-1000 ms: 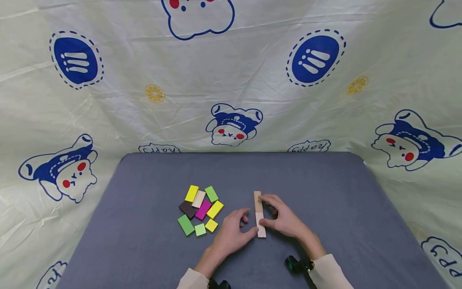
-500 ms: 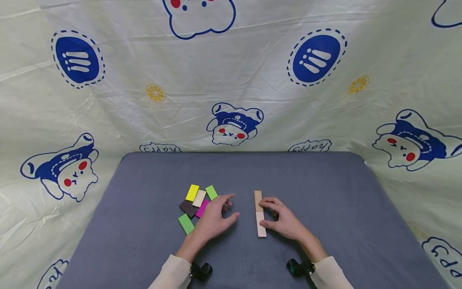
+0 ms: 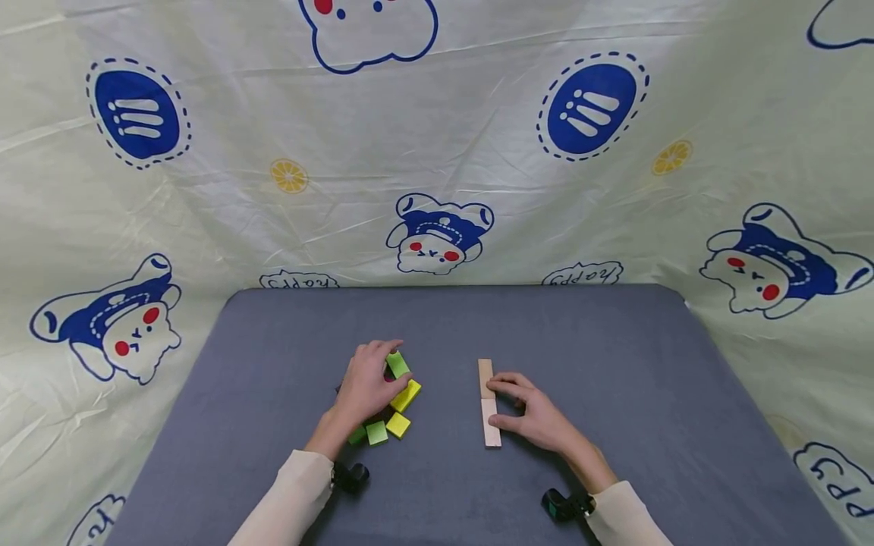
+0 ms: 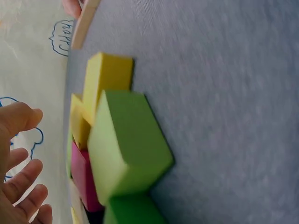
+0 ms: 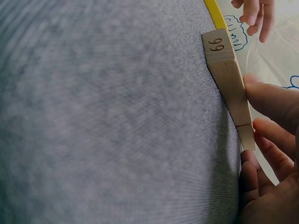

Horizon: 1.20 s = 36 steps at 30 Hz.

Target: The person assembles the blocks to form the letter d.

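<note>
Two plain blocks point(image 3: 488, 405), end to end, lower frame just right of centre, the right hand point(image 3: 537, 413) along their side, thumb and fingers apart, seemingly steadying the row; coloured blocks point(image 3: 406, 396), clustered leftward beneath the left hand point(image 3: 362, 384), digits apart, gripping nothing; worktop point(image 3: 444, 485) under all.

Pale wooden block point(image 3: 492, 434), end-numbered, is lying end to end with tanner block point(image 3: 485, 373); yellow block point(image 3: 399, 425), light-green block point(image 3: 377, 433) and magenta block point(image 4: 87, 179) are sitting clustered to their left.

We observe diffuse light, sheen on the printed sheet point(image 3: 505, 114), and, in the right-wrist view, grey tablecloth point(image 5: 117, 116) apparently out of focus.
</note>
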Tool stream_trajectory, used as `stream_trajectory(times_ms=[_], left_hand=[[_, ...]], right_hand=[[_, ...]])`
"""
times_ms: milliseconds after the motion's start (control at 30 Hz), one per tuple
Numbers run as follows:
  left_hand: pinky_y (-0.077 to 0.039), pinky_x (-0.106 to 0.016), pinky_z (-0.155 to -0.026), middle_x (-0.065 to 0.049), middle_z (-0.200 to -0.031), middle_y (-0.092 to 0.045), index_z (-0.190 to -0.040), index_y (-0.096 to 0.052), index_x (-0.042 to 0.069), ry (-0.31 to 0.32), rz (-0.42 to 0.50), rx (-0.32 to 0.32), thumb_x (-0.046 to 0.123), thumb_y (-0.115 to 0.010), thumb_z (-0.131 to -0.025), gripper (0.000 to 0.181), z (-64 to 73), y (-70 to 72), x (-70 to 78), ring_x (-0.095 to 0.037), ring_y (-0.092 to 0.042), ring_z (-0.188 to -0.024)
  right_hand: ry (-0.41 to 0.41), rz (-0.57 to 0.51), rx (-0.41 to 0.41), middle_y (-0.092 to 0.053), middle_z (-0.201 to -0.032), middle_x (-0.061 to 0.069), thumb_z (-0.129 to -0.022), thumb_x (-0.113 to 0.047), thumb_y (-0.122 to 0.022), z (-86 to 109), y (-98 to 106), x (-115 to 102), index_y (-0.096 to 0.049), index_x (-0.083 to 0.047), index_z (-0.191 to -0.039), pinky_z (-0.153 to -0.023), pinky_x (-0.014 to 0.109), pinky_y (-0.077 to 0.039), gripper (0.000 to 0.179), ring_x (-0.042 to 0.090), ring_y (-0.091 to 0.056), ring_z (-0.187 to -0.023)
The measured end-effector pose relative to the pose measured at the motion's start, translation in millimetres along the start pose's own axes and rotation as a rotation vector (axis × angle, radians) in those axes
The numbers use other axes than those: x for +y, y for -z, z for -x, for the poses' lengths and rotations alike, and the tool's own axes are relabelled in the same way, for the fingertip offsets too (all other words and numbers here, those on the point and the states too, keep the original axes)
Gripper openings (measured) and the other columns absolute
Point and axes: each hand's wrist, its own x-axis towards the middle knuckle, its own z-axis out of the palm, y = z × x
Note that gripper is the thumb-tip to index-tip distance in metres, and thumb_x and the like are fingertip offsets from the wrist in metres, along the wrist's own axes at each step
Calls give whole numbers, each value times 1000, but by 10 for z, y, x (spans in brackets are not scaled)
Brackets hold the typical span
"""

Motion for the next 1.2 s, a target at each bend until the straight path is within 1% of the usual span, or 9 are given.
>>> stream_trajectory(times_ms=[133, 300, 467, 567, 667, 800, 967, 1200], left_hand=[[-43, -58, -101, -14, -130, -64, -138, -64, 8, 48, -14, -11, 27, -81, -87, 57, -5, -14, -68, -37, -54, -121], [-41, -59, -105, -15, -135, -62, -137, -63, 9, 109, -17, -37, 28, -80, -87, 56, 3, -56, -136, -38, -52, -125], [-42, -59, -105, -15, -135, -63, -136, -64, 8, 108, -21, -39, 27, -80, -88, 54, 1, -77, -169, -38, -53, -125], [-42, -58, -106, -16, -135, -63, -136, -64, 7, 108, -16, -41, 26, -79, -88, 54, -6, -65, -171, -38, -53, -125], [-43, -57, -105, -16, -135, -63, -135, -65, 6, 116, -20, -49, 26, -79, -87, 54, -22, -58, -175, -38, -53, -123], [-44, -55, -103, -18, -135, -62, -135, -65, 4, 140, -26, -66, 27, -79, -87, 55, -39, -55, -175, -38, -52, -123], [-45, -54, -101, -20, -132, -61, -134, -65, 1, 168, -23, -91, 28, -81, -85, 58, -45, -52, -139, -39, -51, -121], [-42, -56, -106, -18, -133, -60, -135, -64, 2, 225, -78, -110, 32, -81, -85, 60, -62, -59, -114, -39, -48, -126]], right_hand=[[4, 3, 0, -53, -146, 14, -92, -25, -79, 8, -2, 4, -62, -5, -140, -88, 35, -48, 55, 35, -53, -128], [3, 0, -4, -53, -146, 14, -92, -26, -78, 11, -13, 10, -62, -6, -141, -88, 35, -48, 56, 35, -53, -128], [-4, -13, 3, -53, -146, 13, -91, -24, -80, 5, -25, 25, -62, -6, -141, -88, 32, -47, 56, 31, -52, -128], [-7, -19, 6, -54, -146, 11, -90, -24, -80, -2, -32, 33, -63, -6, -140, -88, 32, -46, 56, 29, -52, -128], [-5, -19, 2, -54, -146, 11, -90, -24, -80, -7, -32, 38, -62, -6, -140, -89, 32, -47, 56, 30, -52, -128], [-9, -25, -6, -53, -147, 12, -91, -24, -80, -9, -29, 39, -62, -6, -141, -89, 32, -47, 57, 32, -52, -129], [-38, -42, -13, -52, -148, 12, -91, -25, -80, 4, -16, 32, -61, -7, -142, -89, 33, -47, 57, 33, -51, -131], [-40, -46, -19, -52, -148, 12, -91, -26, -80, -16, -25, 27, -62, -8, -142, -90, 34, -48, 57, 33, -51, -131]])
